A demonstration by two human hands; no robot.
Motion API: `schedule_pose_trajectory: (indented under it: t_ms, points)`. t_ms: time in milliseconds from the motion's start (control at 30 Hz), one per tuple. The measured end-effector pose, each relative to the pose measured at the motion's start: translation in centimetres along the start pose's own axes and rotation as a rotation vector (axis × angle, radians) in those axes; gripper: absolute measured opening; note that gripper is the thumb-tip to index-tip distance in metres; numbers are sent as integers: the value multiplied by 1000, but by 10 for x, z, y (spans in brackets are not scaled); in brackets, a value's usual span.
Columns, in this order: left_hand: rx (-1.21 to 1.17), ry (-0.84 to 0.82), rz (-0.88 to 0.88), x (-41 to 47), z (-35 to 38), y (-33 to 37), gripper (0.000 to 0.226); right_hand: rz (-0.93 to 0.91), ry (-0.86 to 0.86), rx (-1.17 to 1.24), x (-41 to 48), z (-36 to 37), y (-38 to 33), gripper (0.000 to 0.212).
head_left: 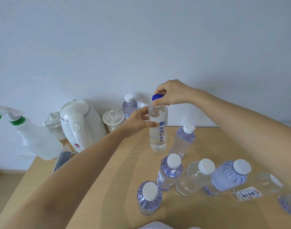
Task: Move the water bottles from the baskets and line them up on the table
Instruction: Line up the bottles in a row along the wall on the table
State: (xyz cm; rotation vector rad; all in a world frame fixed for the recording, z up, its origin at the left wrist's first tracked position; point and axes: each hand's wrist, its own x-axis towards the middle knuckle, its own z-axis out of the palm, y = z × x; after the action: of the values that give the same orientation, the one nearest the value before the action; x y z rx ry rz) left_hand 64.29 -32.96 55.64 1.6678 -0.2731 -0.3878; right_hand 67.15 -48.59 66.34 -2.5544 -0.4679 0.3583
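Note:
A tall clear bottle with a blue cap stands upright near the middle of the wooden table. My right hand grips it at the cap and neck from above. My left hand holds its upper body from the left, thumb and fingers round it. Several white-capped water bottles stand in front and to the right: one just right of it, one nearer, one at the front, others in a row. No basket is in view.
Along the wall stand a white kettle, two lidded ceramic jars, a white-capped bottle and a spray bottle with a green collar. A remote in a plastic bag lies by the kettle. The table's left edge runs diagonally.

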Motion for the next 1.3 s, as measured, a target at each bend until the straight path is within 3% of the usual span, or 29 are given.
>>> schedule_pose_trajectory:
  t_ms: [233, 433, 567, 800, 1300]
  points:
    - [22, -11, -23, 5, 3, -1, 52, 15, 77, -45, 0, 3, 6, 23]
    - [204, 4, -80, 31, 25, -3, 66, 96, 93, -56, -10, -1, 31, 22]
    - [323, 51, -97, 50, 48, 1, 58, 172, 205, -19, -14, -1, 57, 27]
    - [335, -72, -139, 73, 83, 10, 50, 296, 284, -26, -18, -9, 95, 25]
    - [367, -193, -185, 89, 99, 7, 50, 379, 187, -103, -24, -14, 121, 30]
